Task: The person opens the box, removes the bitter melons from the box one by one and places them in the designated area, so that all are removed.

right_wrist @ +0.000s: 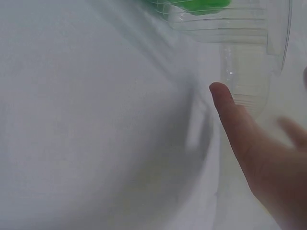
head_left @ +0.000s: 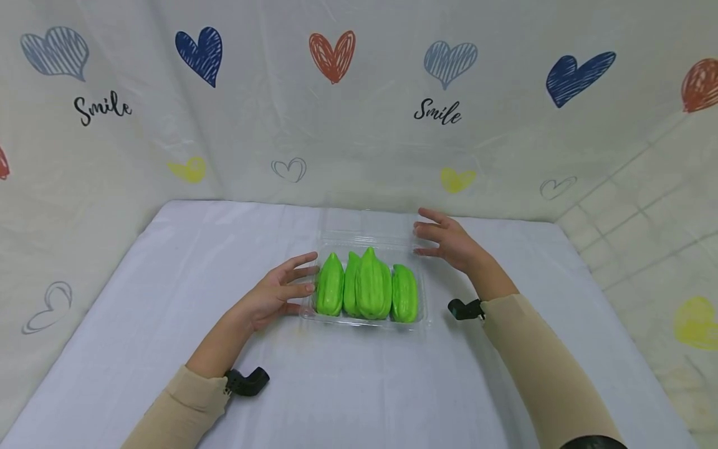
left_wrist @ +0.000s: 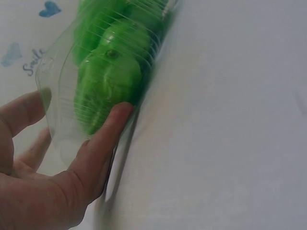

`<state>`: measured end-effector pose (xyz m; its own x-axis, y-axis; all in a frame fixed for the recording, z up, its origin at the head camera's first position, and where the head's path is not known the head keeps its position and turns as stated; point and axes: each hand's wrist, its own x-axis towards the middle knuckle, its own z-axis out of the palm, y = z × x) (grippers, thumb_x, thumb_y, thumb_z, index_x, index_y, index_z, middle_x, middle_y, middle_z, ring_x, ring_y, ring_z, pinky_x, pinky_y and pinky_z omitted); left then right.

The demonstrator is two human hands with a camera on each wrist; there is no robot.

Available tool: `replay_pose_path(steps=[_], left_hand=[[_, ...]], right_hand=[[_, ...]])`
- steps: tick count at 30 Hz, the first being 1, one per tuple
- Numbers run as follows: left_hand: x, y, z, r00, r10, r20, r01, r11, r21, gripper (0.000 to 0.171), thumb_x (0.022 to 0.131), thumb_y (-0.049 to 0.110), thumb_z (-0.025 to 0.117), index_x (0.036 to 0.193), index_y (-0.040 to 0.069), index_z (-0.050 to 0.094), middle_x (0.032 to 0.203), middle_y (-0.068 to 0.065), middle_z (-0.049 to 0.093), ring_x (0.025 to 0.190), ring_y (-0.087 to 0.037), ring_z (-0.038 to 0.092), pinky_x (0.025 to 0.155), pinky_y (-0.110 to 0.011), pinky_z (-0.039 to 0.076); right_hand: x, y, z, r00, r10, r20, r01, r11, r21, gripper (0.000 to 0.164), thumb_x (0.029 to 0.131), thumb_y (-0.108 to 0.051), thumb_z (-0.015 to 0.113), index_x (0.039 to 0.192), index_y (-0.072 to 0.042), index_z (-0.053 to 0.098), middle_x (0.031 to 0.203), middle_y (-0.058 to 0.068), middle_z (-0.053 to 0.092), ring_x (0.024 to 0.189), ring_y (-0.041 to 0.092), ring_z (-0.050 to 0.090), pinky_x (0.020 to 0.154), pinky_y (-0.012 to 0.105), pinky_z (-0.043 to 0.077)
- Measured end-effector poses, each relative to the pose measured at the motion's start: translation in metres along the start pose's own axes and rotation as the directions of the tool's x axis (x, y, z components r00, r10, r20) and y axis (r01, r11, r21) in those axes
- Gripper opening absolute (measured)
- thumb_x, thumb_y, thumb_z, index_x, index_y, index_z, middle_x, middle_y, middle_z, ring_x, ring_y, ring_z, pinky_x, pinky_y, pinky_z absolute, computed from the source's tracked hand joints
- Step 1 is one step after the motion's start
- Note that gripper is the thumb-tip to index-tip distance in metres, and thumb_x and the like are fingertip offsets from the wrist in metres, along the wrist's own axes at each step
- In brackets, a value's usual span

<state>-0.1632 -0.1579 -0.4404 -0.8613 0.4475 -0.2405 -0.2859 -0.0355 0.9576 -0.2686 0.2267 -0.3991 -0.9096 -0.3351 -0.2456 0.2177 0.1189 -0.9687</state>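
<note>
A clear plastic clamshell box (head_left: 421, 315) holds several bright green, ridged, pod-shaped pieces (head_left: 373, 287) standing side by side. Its transparent lid (head_left: 367, 224) is folded back behind the base. At the box's left side, my left hand (head_left: 275, 290) has its fingers spread and fairly straight, fingertips at the wall. The left wrist view shows the thumb along the box's lower side and a fingertip at the rim. My right hand (head_left: 449, 240) is beside the lid's right edge, fingers apart. In the right wrist view, its thumb (right_wrist: 235, 122) overlaps the lid's edge.
A white cloth (head_left: 359, 386) covers the table. Behind it hangs a pale sheet (head_left: 370, 131) with printed hearts and "Smile" lettering, reaching down to the table's back edge. A black device (head_left: 247, 381) is strapped to the left wrist, and a similar one (head_left: 465, 309) to the right.
</note>
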Motion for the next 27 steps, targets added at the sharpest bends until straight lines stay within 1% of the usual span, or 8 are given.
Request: replay_pose_path(steps=[4,12,19,23,27], left_hand=[[-0.001,0.0,-0.001,1.0,0.005,-0.001,-0.005,1.0,-0.002,0.073,0.097,0.009,0.064,0.158,0.022,0.027,0.161,-0.013,0.028,0.142,-0.039,0.036,0.079,-0.039,0.058],[-0.002,0.001,0.0,1.0,0.008,-0.004,-0.008,1.0,-0.008,0.073,0.097,0.009,0.064,0.158,0.022,0.027,0.161,-0.013,0.027,0.142,-0.04,0.036,0.081,-0.04,0.058],[-0.001,0.001,0.0,1.0,0.018,-0.008,-0.018,1.0,-0.016,0.072,0.098,0.008,0.062,0.159,0.023,0.026,0.161,-0.014,0.026,0.142,-0.041,0.035,0.085,-0.044,0.058],[-0.001,0.0,0.0,1.0,0.022,-0.004,-0.022,1.0,-0.016,0.071,0.099,0.009,0.061,0.159,0.023,0.026,0.161,-0.014,0.026,0.142,-0.041,0.035,0.085,-0.045,0.057],[0.002,-0.002,0.001,1.0,0.023,0.0,-0.023,1.0,-0.01,0.071,0.098,0.01,0.062,0.158,0.023,0.027,0.161,-0.013,0.027,0.142,-0.041,0.035,0.085,-0.044,0.057]], right_hand=[[0.0,0.0,0.0,1.0,0.009,0.011,-0.009,1.0,0.01,0.067,0.104,-0.013,0.052,0.16,-0.012,0.016,0.163,0.022,0.019,0.146,0.036,0.03,0.105,0.056,0.045],[-0.001,-0.001,0.002,1.0,0.023,0.018,-0.023,1.0,0.013,0.068,0.104,-0.015,0.053,0.161,-0.014,0.016,0.164,0.02,0.018,0.144,0.038,0.032,0.107,0.056,0.043],[-0.006,-0.003,0.0,1.0,0.006,0.017,-0.006,1.0,0.015,0.068,0.105,-0.017,0.051,0.161,-0.014,0.013,0.164,0.021,0.016,0.144,0.041,0.032,0.11,0.058,0.038],[-0.01,-0.002,-0.004,1.0,-0.004,0.022,0.004,1.0,0.007,0.069,0.104,-0.019,0.052,0.161,-0.014,0.013,0.164,0.022,0.017,0.145,0.042,0.031,0.109,0.057,0.039],[-0.015,0.001,-0.009,1.0,0.003,0.02,-0.003,1.0,0.003,0.068,0.105,-0.02,0.052,0.161,-0.015,0.013,0.163,0.021,0.019,0.145,0.04,0.032,0.107,0.054,0.042]])
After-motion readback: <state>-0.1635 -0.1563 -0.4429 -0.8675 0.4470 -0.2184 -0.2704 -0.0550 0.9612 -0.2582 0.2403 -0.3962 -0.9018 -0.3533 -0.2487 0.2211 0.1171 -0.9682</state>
